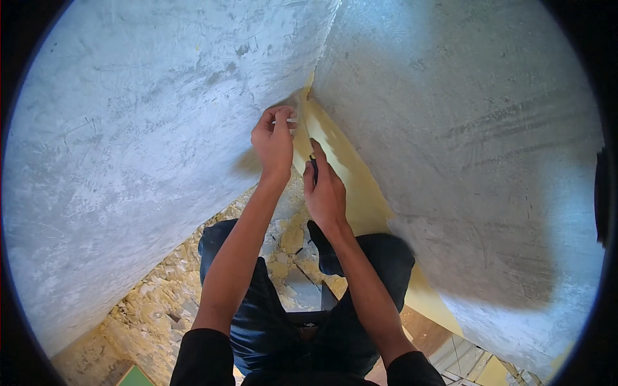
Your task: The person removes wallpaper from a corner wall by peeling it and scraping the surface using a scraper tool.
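Observation:
My left hand [275,143] is up against the corner where two walls meet, its fingers curled and thumb drawn in. Whether anything is pinched between those fingertips is hidden. Just to the right and lower, my right hand [327,196] is closed around a small tool with a dark handle [314,168]; its working end is hard to make out. The index finger of that hand reaches up along the yellow lower strip of wall [351,180], close to the corner line.
A grey, scuffed wall [141,128] rises on the left and another grey wall [463,128] on the right. Yellowish flakes and debris [161,283] cover the floor along the left wall. My bent legs [380,264] are below the hands. A green-faced piece [135,376] lies at bottom left.

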`<state>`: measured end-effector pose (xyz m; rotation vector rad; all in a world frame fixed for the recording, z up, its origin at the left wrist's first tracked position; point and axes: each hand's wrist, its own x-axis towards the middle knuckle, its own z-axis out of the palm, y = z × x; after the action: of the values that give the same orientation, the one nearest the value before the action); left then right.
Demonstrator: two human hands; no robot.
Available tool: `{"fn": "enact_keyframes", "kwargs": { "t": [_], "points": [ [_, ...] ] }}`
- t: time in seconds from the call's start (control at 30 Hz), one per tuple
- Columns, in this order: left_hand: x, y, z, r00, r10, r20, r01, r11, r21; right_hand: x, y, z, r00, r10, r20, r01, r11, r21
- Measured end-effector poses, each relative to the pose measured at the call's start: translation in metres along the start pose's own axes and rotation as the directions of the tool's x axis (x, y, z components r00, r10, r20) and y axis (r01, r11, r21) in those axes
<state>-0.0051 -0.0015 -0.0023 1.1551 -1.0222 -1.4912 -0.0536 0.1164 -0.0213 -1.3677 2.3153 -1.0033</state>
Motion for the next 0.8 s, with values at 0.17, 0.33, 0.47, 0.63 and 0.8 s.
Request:
{"fn": "enact_keyframes", "kwargs": {
  "t": [0.17,0.33,0.47,0.63,0.8],
  "points": [
    [0.0,0.003,-0.001,1.0,-0.007,-0.017,0.007,0.999,-0.033,-0.007,-0.004,-0.002,0.997,-0.047,-0.055,0.051,0.996,0.077],
    [-0.001,-0.002,-0.007,0.995,0.07,0.075,-0.067,0.997,-0.041,-0.01,-0.007,-0.013,0.983,-0.131,-0.129,0.151,0.975,0.163],
    [-0.02,-0.007,-0.009,0.928,0.32,0.192,-0.32,0.947,-0.031,-0.03,-0.012,-0.042,1.0,-0.011,0.016,0.007,0.961,0.277],
    [-0.047,0.001,-0.029,0.829,0.243,0.504,-0.242,0.968,-0.069,-0.081,-0.006,-0.089,0.99,0.058,0.127,-0.111,0.878,0.465],
    [-0.086,0.023,-0.066,0.535,0.002,0.845,-0.264,0.95,0.165,-0.175,-0.018,-0.159,0.883,0.169,0.438,-0.416,0.716,0.561]
  ]
}}
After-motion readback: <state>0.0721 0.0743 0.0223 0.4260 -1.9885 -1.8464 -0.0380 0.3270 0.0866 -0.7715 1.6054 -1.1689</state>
